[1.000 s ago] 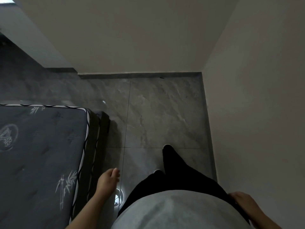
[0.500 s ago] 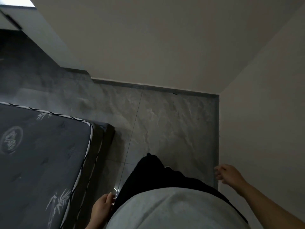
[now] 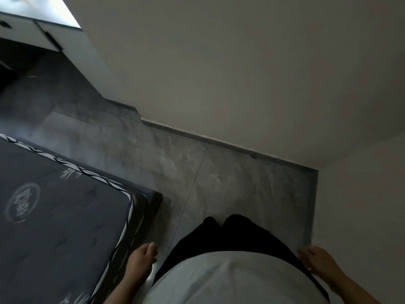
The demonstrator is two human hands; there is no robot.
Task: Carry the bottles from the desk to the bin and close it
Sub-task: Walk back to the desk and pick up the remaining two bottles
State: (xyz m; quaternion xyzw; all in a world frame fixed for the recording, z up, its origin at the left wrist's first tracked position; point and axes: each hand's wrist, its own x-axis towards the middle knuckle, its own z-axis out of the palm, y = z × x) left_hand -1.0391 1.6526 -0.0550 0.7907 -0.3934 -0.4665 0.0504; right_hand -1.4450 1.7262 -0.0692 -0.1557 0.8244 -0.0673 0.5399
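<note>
Both hands hang empty at my sides: left hand [image 3: 143, 258] loosely curled beside the mattress [image 3: 61, 218], right hand [image 3: 318, 261] relaxed and part-open near the right wall [image 3: 361, 216]. No bottles or bin show, so I judge nothing carried yet. What may be the desk [image 3: 32, 29] stands far left. Between mattress corner and wall, the tiled floor [image 3: 241, 183] leaves a narrow lane.

Mattress [image 3: 54, 216] and desk [image 3: 32, 25] — both cut off by frame edges
</note>
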